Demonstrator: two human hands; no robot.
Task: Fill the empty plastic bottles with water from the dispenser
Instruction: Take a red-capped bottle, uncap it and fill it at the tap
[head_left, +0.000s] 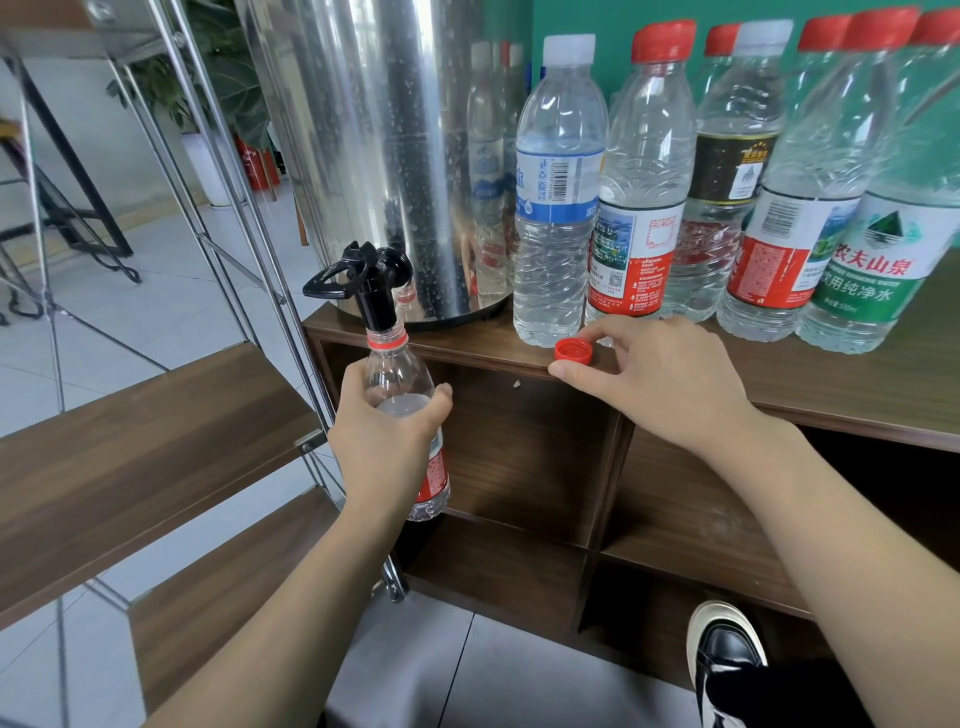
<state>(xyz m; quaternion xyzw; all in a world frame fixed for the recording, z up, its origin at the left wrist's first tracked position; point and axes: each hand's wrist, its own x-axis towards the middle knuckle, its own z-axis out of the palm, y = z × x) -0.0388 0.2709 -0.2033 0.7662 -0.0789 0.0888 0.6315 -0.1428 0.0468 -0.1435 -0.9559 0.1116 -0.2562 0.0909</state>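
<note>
Here the tall polished steel water dispenser (374, 156) stood on the brown wooden shelf unit (831, 395), beside a row of capped clear plastic bottles (644, 176), several apparently holding water. The left hand (384, 441) gripped a clear uncapped plastic bottle with a red label (400, 379), neck seated on the black tap spout (376, 301); its water level appeared high, though glare obscured this. The right hand (660, 374) rested on the shelf edge, fingers touching the loose red screw cap (573, 351). Capping remained; how many bottles stayed unfilled could not be determined
</note>
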